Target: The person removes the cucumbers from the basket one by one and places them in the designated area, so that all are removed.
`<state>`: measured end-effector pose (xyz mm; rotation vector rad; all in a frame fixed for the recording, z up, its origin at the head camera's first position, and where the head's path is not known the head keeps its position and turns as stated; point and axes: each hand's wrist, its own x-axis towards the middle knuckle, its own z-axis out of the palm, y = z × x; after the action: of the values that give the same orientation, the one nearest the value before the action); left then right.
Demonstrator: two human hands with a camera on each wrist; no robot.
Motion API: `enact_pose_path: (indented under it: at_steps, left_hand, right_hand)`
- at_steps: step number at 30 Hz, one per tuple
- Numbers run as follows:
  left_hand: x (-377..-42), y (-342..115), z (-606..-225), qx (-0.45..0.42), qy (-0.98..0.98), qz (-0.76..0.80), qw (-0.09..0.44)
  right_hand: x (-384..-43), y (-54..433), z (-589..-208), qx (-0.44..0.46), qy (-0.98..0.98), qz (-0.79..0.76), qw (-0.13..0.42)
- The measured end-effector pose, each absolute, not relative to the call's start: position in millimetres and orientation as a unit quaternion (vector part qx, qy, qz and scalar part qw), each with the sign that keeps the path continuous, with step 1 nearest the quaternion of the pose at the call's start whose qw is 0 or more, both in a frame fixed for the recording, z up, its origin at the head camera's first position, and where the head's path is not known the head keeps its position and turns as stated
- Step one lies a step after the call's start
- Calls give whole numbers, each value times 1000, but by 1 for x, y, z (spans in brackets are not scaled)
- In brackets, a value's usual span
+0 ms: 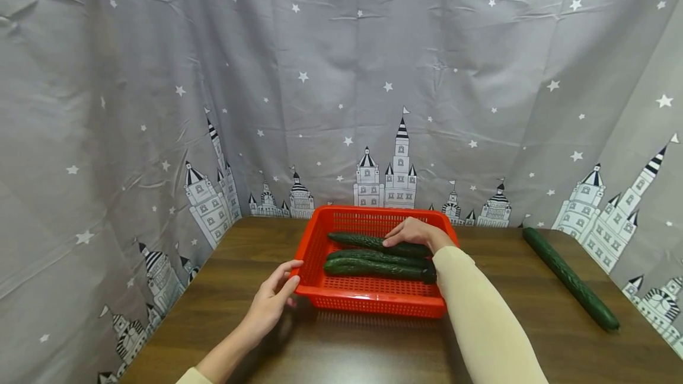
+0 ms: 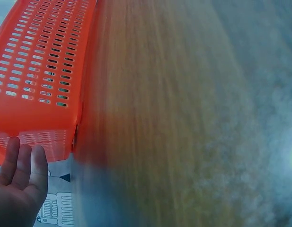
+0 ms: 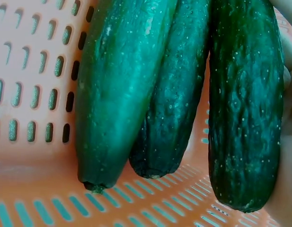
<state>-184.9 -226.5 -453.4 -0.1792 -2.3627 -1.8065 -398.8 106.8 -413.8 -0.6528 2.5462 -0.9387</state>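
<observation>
A red plastic basket with slotted walls stands on the table. Inside it lie three dark green cucumbers side by side, the front cucumber, the middle cucumber and the back cucumber. From above, my right hand grips the back cucumber, which the right wrist view shows as the rightmost cucumber, beside the palm. My left hand touches the basket's left end near the front corner. In the left wrist view, straight fingers rest against the end wall.
Another cucumber lies slantwise on the brown wooden table, right of the basket. A grey curtain printed with stars and castles hangs behind and along the sides of the table.
</observation>
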Motion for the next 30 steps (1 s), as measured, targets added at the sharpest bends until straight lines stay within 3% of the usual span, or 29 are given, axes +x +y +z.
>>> enact_pose_path:
  at_steps: [30]
  left_hand:
    - [-182, -225, -453, -77, -784, -608, 95]
  right_hand:
    - [-398, 105, -418, -212, 880, -385, 181]
